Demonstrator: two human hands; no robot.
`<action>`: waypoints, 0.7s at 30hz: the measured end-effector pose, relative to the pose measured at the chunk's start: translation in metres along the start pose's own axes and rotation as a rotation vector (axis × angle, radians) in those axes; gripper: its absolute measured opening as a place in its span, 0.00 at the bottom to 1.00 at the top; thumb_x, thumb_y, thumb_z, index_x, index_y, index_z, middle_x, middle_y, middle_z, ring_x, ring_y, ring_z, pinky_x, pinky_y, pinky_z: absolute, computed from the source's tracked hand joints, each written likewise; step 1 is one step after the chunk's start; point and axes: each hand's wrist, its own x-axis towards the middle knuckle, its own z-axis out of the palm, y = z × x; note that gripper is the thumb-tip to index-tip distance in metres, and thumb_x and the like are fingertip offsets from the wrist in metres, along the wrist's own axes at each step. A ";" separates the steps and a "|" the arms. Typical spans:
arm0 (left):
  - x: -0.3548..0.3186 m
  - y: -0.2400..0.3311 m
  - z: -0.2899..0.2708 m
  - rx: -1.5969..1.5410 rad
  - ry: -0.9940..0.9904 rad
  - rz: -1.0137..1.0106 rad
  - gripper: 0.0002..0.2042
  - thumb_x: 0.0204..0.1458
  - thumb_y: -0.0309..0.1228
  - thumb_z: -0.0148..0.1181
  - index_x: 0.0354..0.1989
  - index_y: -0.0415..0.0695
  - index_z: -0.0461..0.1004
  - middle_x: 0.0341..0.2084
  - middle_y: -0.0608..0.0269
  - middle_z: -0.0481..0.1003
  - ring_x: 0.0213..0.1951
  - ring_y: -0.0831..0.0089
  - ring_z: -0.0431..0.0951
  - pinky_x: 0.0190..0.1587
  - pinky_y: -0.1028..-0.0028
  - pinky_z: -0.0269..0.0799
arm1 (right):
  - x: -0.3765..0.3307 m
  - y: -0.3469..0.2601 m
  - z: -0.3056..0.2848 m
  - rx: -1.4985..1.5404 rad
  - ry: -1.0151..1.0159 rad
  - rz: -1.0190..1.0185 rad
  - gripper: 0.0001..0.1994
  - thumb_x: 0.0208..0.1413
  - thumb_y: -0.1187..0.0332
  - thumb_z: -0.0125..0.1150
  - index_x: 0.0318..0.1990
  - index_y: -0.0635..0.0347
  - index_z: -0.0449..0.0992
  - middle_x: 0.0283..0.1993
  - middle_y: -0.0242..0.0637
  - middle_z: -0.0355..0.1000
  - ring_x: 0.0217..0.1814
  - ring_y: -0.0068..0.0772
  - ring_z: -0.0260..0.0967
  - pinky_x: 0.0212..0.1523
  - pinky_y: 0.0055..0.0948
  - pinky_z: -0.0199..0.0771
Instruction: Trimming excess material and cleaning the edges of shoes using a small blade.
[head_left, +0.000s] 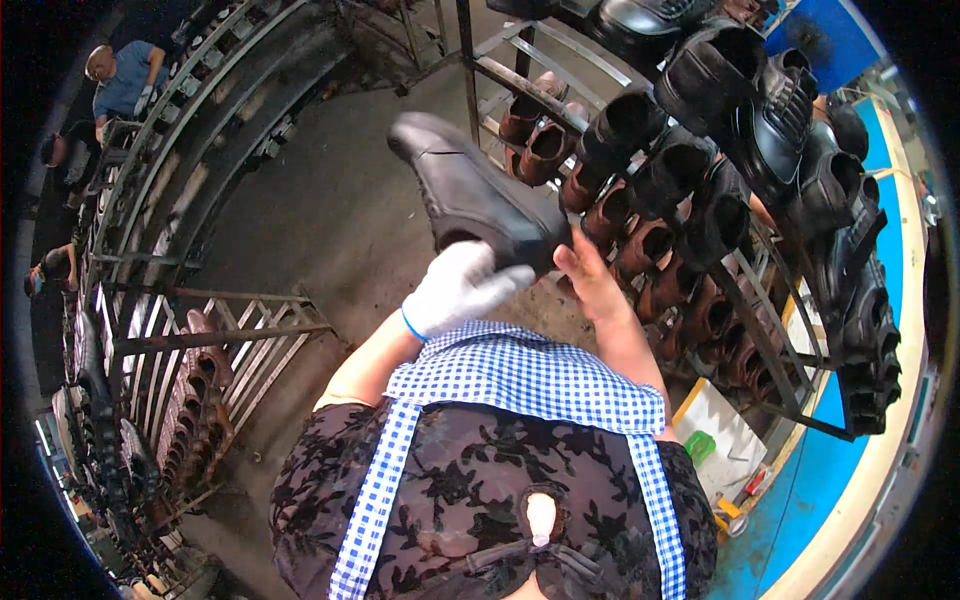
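A black leather shoe point(480, 195) is held up in front of me, tilted, its toe pointing to the far left and its heel toward my right hand. My left hand point(462, 290), in a white glove with a blue cuff edge, grips it by the opening; some fingers are hidden inside, and the thumb stretches along the outside. Bare, my right hand point(590, 280) holds the heel end, thumb near the heel edge, its other fingers partly hidden.
A metal rack point(740, 300) on the right carries several rows of black shoes point(780, 125) and brown shoes point(645, 245). Another rack point(220, 345) with shoes stands at left. Beyond it runs a curved conveyor line point(190, 150), with a person point(130, 80) behind. A white board point(715, 440) lies low right.
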 end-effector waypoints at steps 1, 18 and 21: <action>-0.002 -0.004 0.006 0.112 0.062 0.130 0.15 0.54 0.41 0.59 0.37 0.39 0.75 0.26 0.48 0.75 0.28 0.55 0.77 0.34 0.63 0.72 | -0.001 0.011 -0.007 -0.104 0.065 0.051 0.31 0.56 0.55 0.64 0.63 0.61 0.63 0.59 0.32 0.66 0.58 0.25 0.62 0.58 0.28 0.62; 0.036 -0.027 -0.028 -1.053 0.716 0.295 0.31 0.50 0.27 0.66 0.63 0.40 0.60 0.55 0.59 0.69 0.58 0.71 0.68 0.62 0.71 0.61 | -0.032 0.032 -0.026 0.392 -0.065 0.102 0.37 0.59 0.38 0.48 0.65 0.60 0.61 0.54 0.40 0.71 0.46 0.31 0.71 0.47 0.32 0.72; 0.040 -0.014 -0.029 -1.030 0.626 0.323 0.30 0.48 0.25 0.66 0.61 0.40 0.62 0.54 0.60 0.70 0.56 0.71 0.69 0.62 0.70 0.62 | -0.043 0.044 -0.051 0.326 -0.058 0.157 0.36 0.59 0.39 0.48 0.64 0.59 0.62 0.51 0.38 0.71 0.42 0.28 0.69 0.43 0.29 0.70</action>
